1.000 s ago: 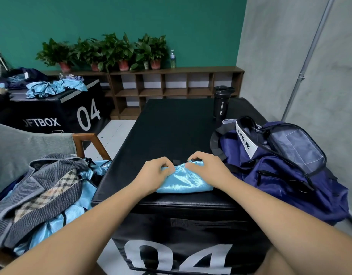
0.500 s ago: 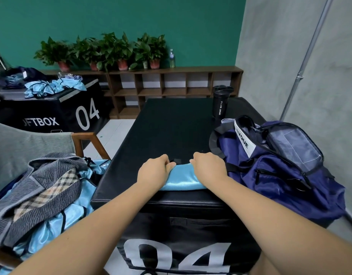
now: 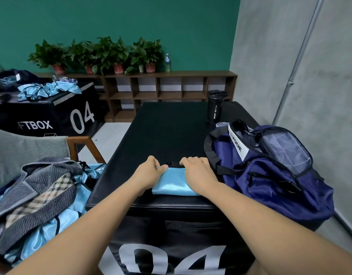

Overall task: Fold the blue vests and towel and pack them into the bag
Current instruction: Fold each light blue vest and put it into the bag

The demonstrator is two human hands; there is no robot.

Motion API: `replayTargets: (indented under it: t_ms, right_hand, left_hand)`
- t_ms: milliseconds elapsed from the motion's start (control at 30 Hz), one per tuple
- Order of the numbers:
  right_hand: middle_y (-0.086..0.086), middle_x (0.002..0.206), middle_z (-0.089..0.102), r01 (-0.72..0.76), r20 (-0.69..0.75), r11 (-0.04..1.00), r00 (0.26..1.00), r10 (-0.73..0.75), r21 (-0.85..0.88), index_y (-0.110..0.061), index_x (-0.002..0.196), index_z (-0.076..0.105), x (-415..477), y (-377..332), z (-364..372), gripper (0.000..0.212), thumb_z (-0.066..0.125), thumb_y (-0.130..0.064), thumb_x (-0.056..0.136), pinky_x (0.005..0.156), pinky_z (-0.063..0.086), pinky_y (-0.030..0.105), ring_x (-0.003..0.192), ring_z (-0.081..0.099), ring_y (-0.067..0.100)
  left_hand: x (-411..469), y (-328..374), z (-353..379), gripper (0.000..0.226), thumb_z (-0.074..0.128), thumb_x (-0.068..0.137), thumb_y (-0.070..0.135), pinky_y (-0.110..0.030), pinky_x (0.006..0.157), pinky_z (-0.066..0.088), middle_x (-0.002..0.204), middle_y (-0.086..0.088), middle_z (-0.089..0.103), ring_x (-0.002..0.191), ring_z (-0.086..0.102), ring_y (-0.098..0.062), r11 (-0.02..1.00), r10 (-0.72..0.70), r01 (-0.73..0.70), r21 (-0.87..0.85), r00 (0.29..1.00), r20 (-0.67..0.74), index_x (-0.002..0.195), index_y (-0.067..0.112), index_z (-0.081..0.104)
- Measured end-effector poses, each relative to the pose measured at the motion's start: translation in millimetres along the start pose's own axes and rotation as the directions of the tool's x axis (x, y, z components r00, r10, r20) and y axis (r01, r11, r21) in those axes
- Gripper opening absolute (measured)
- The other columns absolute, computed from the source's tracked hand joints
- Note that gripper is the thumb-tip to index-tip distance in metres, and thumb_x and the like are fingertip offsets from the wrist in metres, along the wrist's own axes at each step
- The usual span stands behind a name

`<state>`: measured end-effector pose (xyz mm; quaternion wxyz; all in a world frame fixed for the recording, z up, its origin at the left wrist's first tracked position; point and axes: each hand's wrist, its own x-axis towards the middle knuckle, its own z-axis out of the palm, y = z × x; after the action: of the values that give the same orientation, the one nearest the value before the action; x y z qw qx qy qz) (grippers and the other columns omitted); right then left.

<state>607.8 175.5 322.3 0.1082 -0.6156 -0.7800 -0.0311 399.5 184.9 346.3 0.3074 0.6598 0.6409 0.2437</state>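
Observation:
A folded light blue vest lies near the front edge of the black box. My left hand grips its left far corner, thumb on top of the cloth. My right hand lies over its right side with fingers curled round the far edge. The navy bag stands open to the right on the box, close to my right hand. A grey striped towel lies on the chair at left, on top of more blue vests.
A black sport bottle stands at the box's far right, behind the bag. The wooden chair arm is close on the left. A second black box with blue cloths stands far left. A plant shelf lines the back wall.
The vest was bunched and puffed up between my hands; it now lies flatter as a neat fold. Both hands have stayed on its far edge, a little further apart.

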Motion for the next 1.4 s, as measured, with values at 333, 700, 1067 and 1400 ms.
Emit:
replayTargets:
  t_ms: [333,700,1067,1400]
  right_hand:
    - [-0.007,0.121,0.066,0.018,0.193,0.858,0.972,-0.136,0.514,-0.045,0.15,0.038,-6,-4,-79,0.066,0.057,-0.048,0.086,0.087,0.048,0.035,0.106,0.06,0.016]
    - [-0.022,0.096,0.064,0.142,0.093,0.927,0.978,-0.184,0.348,-0.034,0.118,0.067,-17,63,-211,0.029,0.077,-0.042,0.093,0.074,0.042,0.013,0.089,0.058,-0.008]
    - [-0.006,0.115,0.066,-0.109,0.075,0.979,0.992,0.098,0.171,-0.028,0.117,0.064,-24,190,-278,0.026,0.076,-0.039,0.096,0.084,0.05,0.035,0.103,0.063,0.019]
    - [0.004,0.127,0.068,-0.229,0.372,0.969,0.895,0.247,-0.093,-0.017,0.13,0.066,-7,229,-216,0.035,0.073,-0.031,0.099,0.085,0.045,0.033,0.105,0.06,0.024]
  left_hand:
    - [-26,46,-36,0.026,0.067,0.103,0.036,-0.025,0.056,0.034,0.066,0.006,0.047,0.059,0.038,-0.008,0.916,0.4,-0.401,-0.013,0.916,-0.039,0.092,0.024,0.047]
    - [-38,132,-22,0.019,0.065,0.104,0.038,-0.018,0.058,0.041,0.079,0.006,0.06,0.065,0.05,-0.005,0.791,0.553,-0.582,-0.189,0.812,-0.189,0.099,0.026,0.051]
    - [-18,203,60,0.015,0.071,0.094,0.041,-0.046,0.085,0.061,0.08,0.002,0.075,0.078,0.074,-0.02,0.862,0.31,-0.353,-0.363,0.935,-0.173,0.089,0.028,0.063]
    - [1,222,112,0.027,0.072,0.089,0.037,-0.038,0.077,0.057,0.084,0.005,0.07,0.082,0.066,-0.019,0.952,0.227,-0.241,-0.188,0.969,-0.093,0.097,0.022,0.051]
